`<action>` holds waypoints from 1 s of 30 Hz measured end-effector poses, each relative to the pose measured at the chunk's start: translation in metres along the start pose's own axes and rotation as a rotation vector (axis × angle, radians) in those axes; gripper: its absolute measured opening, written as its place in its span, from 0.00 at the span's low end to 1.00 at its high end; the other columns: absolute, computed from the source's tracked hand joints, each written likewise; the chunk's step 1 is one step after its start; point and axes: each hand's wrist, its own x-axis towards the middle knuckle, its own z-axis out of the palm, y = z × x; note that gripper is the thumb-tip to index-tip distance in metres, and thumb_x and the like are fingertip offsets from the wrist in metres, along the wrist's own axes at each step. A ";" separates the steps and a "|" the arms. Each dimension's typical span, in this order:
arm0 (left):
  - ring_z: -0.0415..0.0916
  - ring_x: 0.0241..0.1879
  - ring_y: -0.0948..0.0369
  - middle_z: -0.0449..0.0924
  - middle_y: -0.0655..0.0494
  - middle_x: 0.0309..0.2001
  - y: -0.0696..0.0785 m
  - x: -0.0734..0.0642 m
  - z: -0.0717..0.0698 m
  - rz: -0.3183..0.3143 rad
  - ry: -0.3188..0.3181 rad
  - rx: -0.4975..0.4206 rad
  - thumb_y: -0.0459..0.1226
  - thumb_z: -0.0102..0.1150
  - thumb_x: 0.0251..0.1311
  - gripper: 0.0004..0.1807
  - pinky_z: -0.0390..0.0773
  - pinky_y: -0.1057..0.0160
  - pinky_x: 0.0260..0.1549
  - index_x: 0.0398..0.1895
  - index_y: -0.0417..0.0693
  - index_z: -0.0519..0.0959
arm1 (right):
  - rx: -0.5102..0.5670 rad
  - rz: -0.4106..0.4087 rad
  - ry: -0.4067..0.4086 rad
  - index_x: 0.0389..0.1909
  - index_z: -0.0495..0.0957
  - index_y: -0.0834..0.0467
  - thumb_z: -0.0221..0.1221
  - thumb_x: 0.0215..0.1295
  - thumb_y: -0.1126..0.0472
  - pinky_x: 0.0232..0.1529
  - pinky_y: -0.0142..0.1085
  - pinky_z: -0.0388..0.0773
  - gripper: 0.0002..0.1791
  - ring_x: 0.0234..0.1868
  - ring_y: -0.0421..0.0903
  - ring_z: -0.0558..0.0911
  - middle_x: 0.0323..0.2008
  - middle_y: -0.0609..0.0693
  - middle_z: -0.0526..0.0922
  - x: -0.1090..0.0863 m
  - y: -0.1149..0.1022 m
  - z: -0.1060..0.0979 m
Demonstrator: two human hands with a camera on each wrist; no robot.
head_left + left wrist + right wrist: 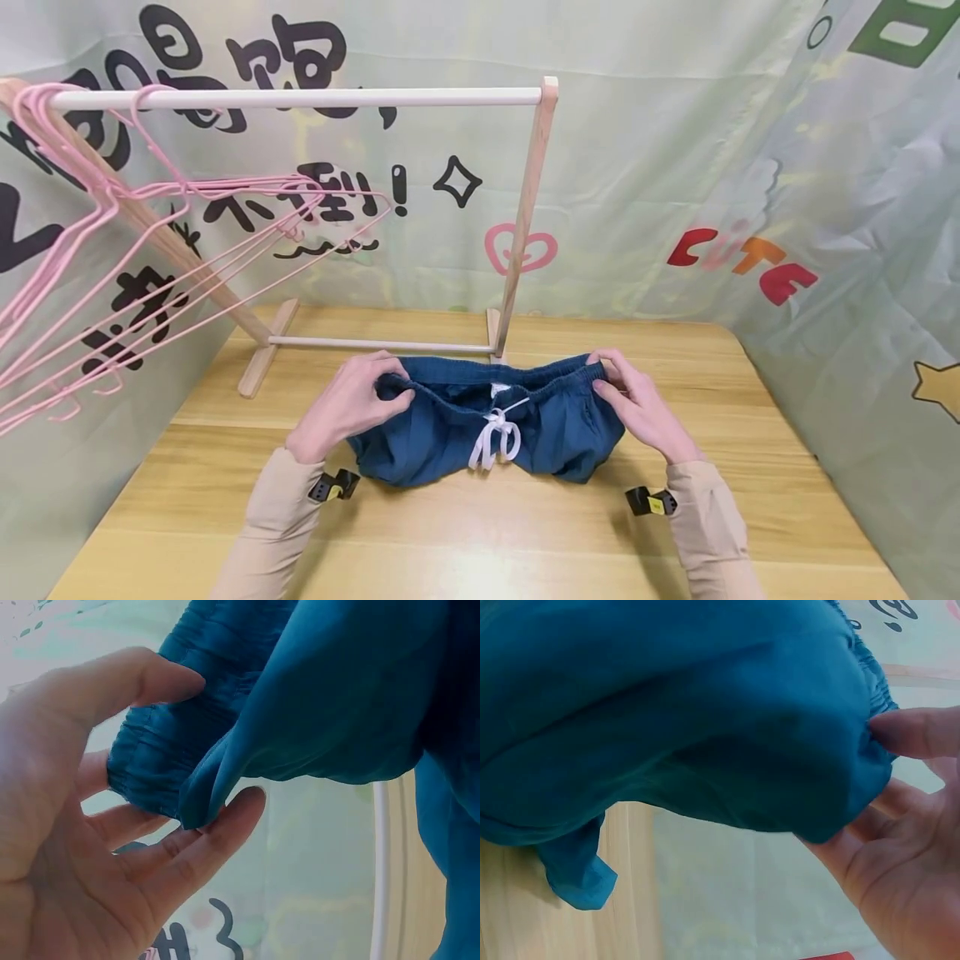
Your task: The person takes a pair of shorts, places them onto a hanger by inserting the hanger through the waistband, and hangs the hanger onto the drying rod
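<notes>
A pair of dark blue shorts (442, 433) with a gathered elastic waistband and a white drawstring (497, 433) tied in a bow is held up by both hands over the table. My left hand (358, 400) pinches the waistband at its left end, thumb in front and fingers behind. At the opposite end my right hand (637, 400) grips the waistband the same way. The waist opening faces up, and a small white label (499, 389) shows inside. In the left wrist view the thumb presses the ribbed waistband (172, 742). The right wrist view shows the bulging fabric (727, 750) beside the right fingers.
Behind the shorts stands a wooden rack with a white rail (337, 97). Several pink hangers (187, 187) hang at its left end. The wooden table (480, 542) reaches back to a printed cloth backdrop (622, 167). The rack's right post (525, 217) rises behind the shorts.
</notes>
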 end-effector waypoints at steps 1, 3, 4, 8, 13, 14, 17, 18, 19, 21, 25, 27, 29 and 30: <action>0.71 0.24 0.65 0.84 0.58 0.33 0.000 0.000 0.000 0.003 -0.003 -0.014 0.39 0.71 0.56 0.05 0.71 0.67 0.28 0.32 0.51 0.84 | -0.006 0.007 0.002 0.53 0.69 0.55 0.51 0.74 0.70 0.38 0.31 0.71 0.12 0.32 0.38 0.80 0.34 0.52 0.83 0.000 -0.001 -0.001; 0.68 0.22 0.67 0.82 0.60 0.30 -0.001 0.000 -0.001 -0.002 -0.013 -0.043 0.40 0.71 0.58 0.05 0.69 0.69 0.26 0.32 0.51 0.83 | -0.025 0.014 0.017 0.48 0.70 0.55 0.51 0.72 0.72 0.37 0.32 0.72 0.10 0.32 0.39 0.79 0.34 0.51 0.82 0.000 -0.002 -0.001; 0.66 0.21 0.67 0.80 0.60 0.28 -0.002 0.000 -0.001 -0.008 -0.020 -0.059 0.41 0.70 0.59 0.05 0.67 0.70 0.25 0.31 0.52 0.83 | -0.032 0.017 0.026 0.46 0.71 0.55 0.52 0.71 0.73 0.37 0.32 0.72 0.10 0.33 0.39 0.79 0.35 0.50 0.81 0.000 -0.003 -0.001; 0.62 0.20 0.68 0.70 0.62 0.24 -0.003 0.000 -0.002 -0.042 -0.044 -0.117 0.42 0.66 0.64 0.07 0.64 0.70 0.23 0.30 0.53 0.80 | -0.053 0.001 0.072 0.37 0.73 0.55 0.52 0.63 0.78 0.35 0.32 0.76 0.13 0.35 0.39 0.79 0.38 0.51 0.79 0.001 -0.004 0.000; 0.63 0.21 0.68 0.69 0.63 0.23 -0.003 0.000 -0.004 -0.049 -0.012 -0.173 0.41 0.64 0.67 0.08 0.65 0.70 0.23 0.29 0.53 0.78 | -0.112 -0.066 0.079 0.30 0.71 0.54 0.50 0.55 0.81 0.27 0.31 0.71 0.17 0.31 0.37 0.72 0.33 0.49 0.76 0.002 -0.006 0.001; 0.64 0.21 0.68 0.69 0.62 0.23 -0.003 0.000 -0.004 -0.047 0.005 -0.184 0.40 0.64 0.66 0.08 0.66 0.70 0.23 0.29 0.53 0.78 | -0.132 -0.081 0.074 0.29 0.71 0.53 0.50 0.55 0.81 0.27 0.31 0.69 0.18 0.31 0.38 0.71 0.32 0.47 0.75 0.002 -0.007 0.001; 0.65 0.23 0.68 0.70 0.62 0.23 -0.002 0.001 -0.003 -0.032 0.064 -0.205 0.38 0.65 0.65 0.09 0.69 0.70 0.24 0.27 0.53 0.78 | -0.171 -0.106 0.049 0.29 0.71 0.51 0.49 0.57 0.80 0.30 0.32 0.65 0.18 0.31 0.37 0.69 0.30 0.44 0.74 0.004 -0.008 0.002; 0.66 0.23 0.68 0.71 0.62 0.23 -0.001 0.001 -0.002 -0.026 0.085 -0.206 0.38 0.65 0.65 0.08 0.70 0.70 0.24 0.27 0.52 0.78 | -0.175 -0.109 0.043 0.29 0.71 0.51 0.48 0.58 0.80 0.32 0.32 0.65 0.18 0.31 0.37 0.69 0.30 0.44 0.74 0.004 -0.008 0.002; 0.67 0.24 0.67 0.72 0.61 0.23 -0.001 0.002 -0.002 -0.020 0.105 -0.210 0.37 0.66 0.65 0.08 0.72 0.70 0.25 0.27 0.52 0.78 | -0.175 -0.105 0.039 0.29 0.73 0.51 0.47 0.59 0.79 0.33 0.33 0.65 0.18 0.31 0.37 0.70 0.30 0.44 0.75 0.004 -0.009 0.002; 0.68 0.24 0.68 0.73 0.61 0.23 0.000 0.002 0.000 -0.014 0.140 -0.215 0.37 0.66 0.64 0.08 0.74 0.70 0.26 0.28 0.51 0.79 | -0.181 -0.089 0.042 0.29 0.76 0.51 0.46 0.65 0.76 0.36 0.33 0.70 0.18 0.31 0.37 0.73 0.30 0.44 0.79 0.004 -0.009 0.003; 0.71 0.25 0.68 0.76 0.60 0.23 0.003 0.003 0.002 -0.024 0.203 -0.222 0.36 0.67 0.63 0.06 0.79 0.69 0.28 0.29 0.51 0.80 | -0.210 -0.016 0.060 0.28 0.82 0.50 0.49 0.76 0.62 0.38 0.34 0.78 0.17 0.34 0.38 0.80 0.30 0.45 0.84 0.003 -0.012 0.006; 0.72 0.25 0.68 0.77 0.60 0.24 0.003 0.003 0.003 -0.031 0.222 -0.225 0.36 0.67 0.63 0.05 0.80 0.68 0.29 0.29 0.50 0.81 | -0.226 0.022 0.073 0.23 0.81 0.50 0.51 0.77 0.55 0.34 0.33 0.77 0.20 0.30 0.38 0.79 0.27 0.44 0.81 0.003 -0.014 0.008; 0.72 0.25 0.67 0.77 0.59 0.23 0.004 0.002 0.003 -0.041 0.232 -0.235 0.36 0.67 0.63 0.05 0.81 0.68 0.30 0.30 0.50 0.81 | -0.232 0.031 0.108 0.19 0.78 0.49 0.53 0.76 0.52 0.29 0.30 0.73 0.21 0.25 0.37 0.75 0.22 0.44 0.76 0.003 -0.015 0.011; 0.73 0.25 0.67 0.77 0.59 0.23 0.003 0.002 0.003 -0.048 0.235 -0.240 0.36 0.67 0.63 0.05 0.81 0.68 0.30 0.29 0.50 0.81 | -0.229 0.020 0.133 0.17 0.77 0.49 0.55 0.75 0.53 0.28 0.30 0.71 0.21 0.23 0.36 0.73 0.21 0.43 0.73 0.003 -0.015 0.012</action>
